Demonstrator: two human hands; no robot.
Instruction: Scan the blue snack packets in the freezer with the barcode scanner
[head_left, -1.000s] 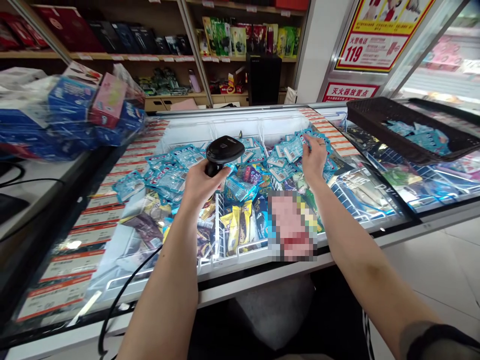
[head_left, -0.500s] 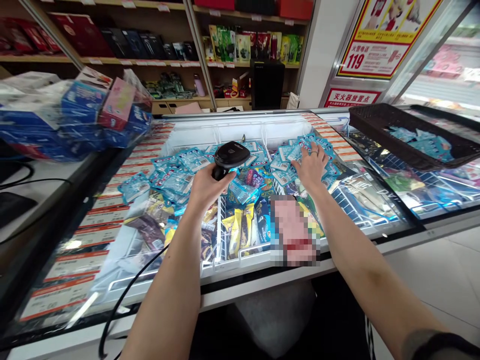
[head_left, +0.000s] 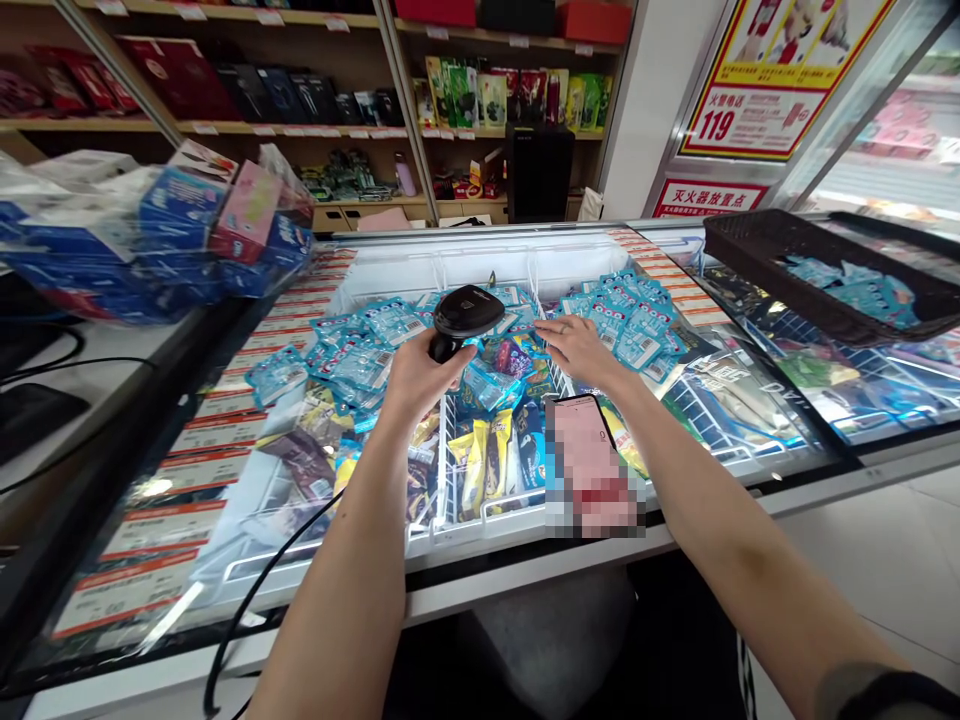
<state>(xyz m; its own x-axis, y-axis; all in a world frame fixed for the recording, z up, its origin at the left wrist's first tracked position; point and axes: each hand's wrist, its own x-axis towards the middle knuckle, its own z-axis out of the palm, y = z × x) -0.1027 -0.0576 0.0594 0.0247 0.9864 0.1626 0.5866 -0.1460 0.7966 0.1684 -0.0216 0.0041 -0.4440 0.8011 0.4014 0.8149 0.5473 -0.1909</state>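
Fingers of the left hand (head_left: 422,375), seen from the head camera, are curled firmly round the handle of a black handheld scanner (head_left: 469,312), whose broad head sits above the fist. The right hand (head_left: 589,350) has its fingers spread and extended, palm down, with nothing visible in its grasp; whether the fingertips touch anything beneath cannot be told. It is just left of the right-hand blue packets (head_left: 634,315), which lie overlapping in a fanned heap on top of a freezer (head_left: 540,582). Left-hand blue packets (head_left: 345,350) form another loose heap beyond and to the left of the scanner, and a few more lie between the two heaps. Near the front edge, beside the right forearm, lies a phone (head_left: 577,407), its screen mostly blurred out. Yellow wrappers (head_left: 480,465) show inside the freezer, left of the phone. At far right stands a dark brown basket (head_left: 750,265) with similar packets in it; at far left, bagged boxes (head_left: 180,225). Stocked shelves (head_left: 300,130) line the back.
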